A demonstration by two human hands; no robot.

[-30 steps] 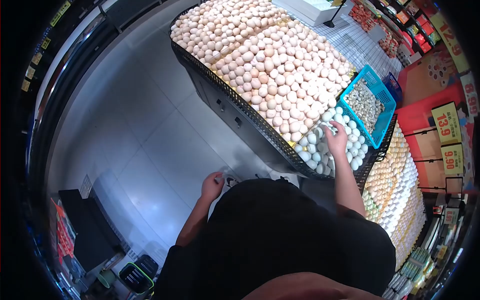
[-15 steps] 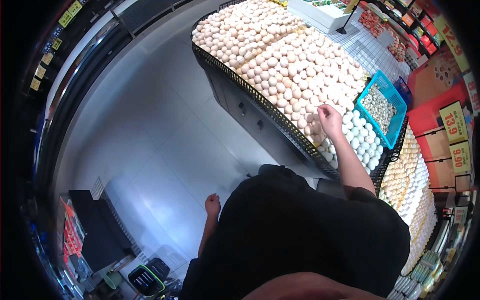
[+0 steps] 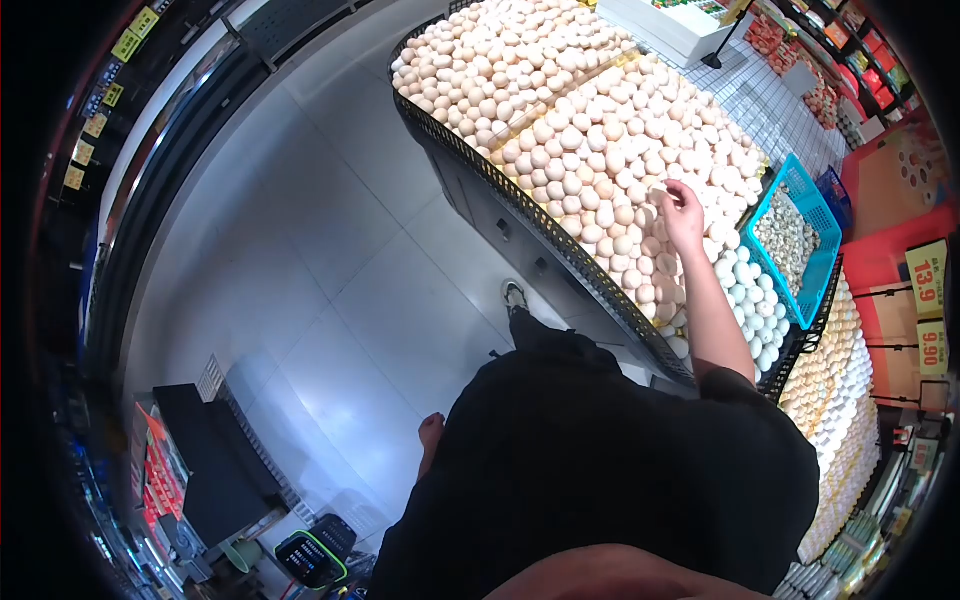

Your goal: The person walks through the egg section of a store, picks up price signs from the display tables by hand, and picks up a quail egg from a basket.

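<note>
My right hand [image 3: 684,214] reaches out over a broad heap of pale pinkish-brown eggs [image 3: 598,140]. Its fingers are loosely bent and apart, and nothing shows between them. Whether the fingertips touch the eggs below is hard to make out. Close to my right forearm lie pale bluish-green eggs [image 3: 752,300] in the corner of the same display. My left hand [image 3: 431,431] hangs low beside my body over the floor, small and partly cut off by my dark shirt. Its fingers look curled in, with nothing visible in them.
A black lattice edge [image 3: 560,238] borders the egg display. A turquoise basket [image 3: 822,262] of small speckled eggs stands at its right end, beside price signs [image 3: 928,275]. Further eggs [image 3: 835,370] lie beyond. Shopping baskets [image 3: 312,558] and a dark stand [image 3: 215,465] are at lower left.
My right hand has moved further along over the brown eggs, and its fingers have spread a little. My left hand has drawn back toward my body. A shoe now shows on the floor.
</note>
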